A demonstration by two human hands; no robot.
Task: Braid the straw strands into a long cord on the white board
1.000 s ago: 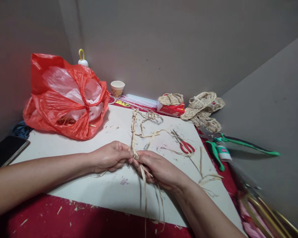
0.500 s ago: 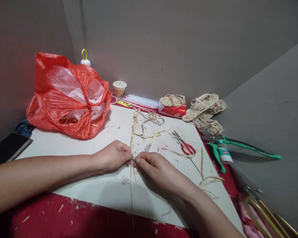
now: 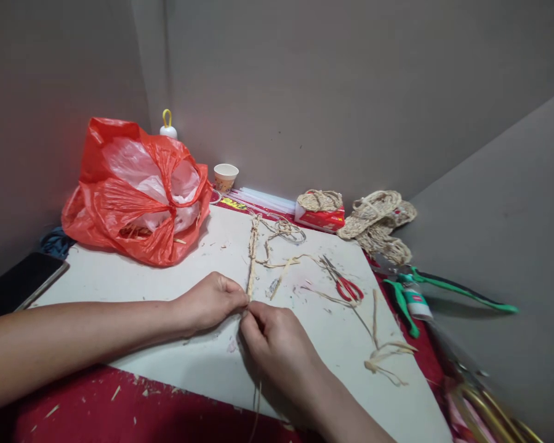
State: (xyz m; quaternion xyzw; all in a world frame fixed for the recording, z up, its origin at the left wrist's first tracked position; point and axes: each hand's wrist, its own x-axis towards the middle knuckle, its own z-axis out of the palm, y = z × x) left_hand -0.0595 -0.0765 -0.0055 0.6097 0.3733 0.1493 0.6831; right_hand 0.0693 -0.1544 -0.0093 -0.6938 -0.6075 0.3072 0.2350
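A narrow pale straw braid (image 3: 252, 252) runs from the far part of the white board (image 3: 203, 357) down to my hands. My left hand (image 3: 215, 301) pinches it from the left, thumb and fingers closed. Close against it, my right hand (image 3: 277, 335) is also closed on the braid's near end, its fingertips partly hidden. A loose strand hangs from under the right hand past the board's near edge. To the right lie red-handled scissors (image 3: 348, 288), with thin straw strands (image 3: 388, 354) nearer me.
A red plastic bag (image 3: 138, 197) with straw inside stands at the left, near a phone (image 3: 25, 283). Along the back are a paper cup (image 3: 226, 177), white sticks (image 3: 265, 200) and woven straw pieces (image 3: 378, 221). Green-handled shears (image 3: 466, 292) and a small bottle (image 3: 415, 298) lie at the right.
My right hand has turned and come closer to my left, its fingers now over the braid's near end. The view has tilted slightly, so everything sits lower.
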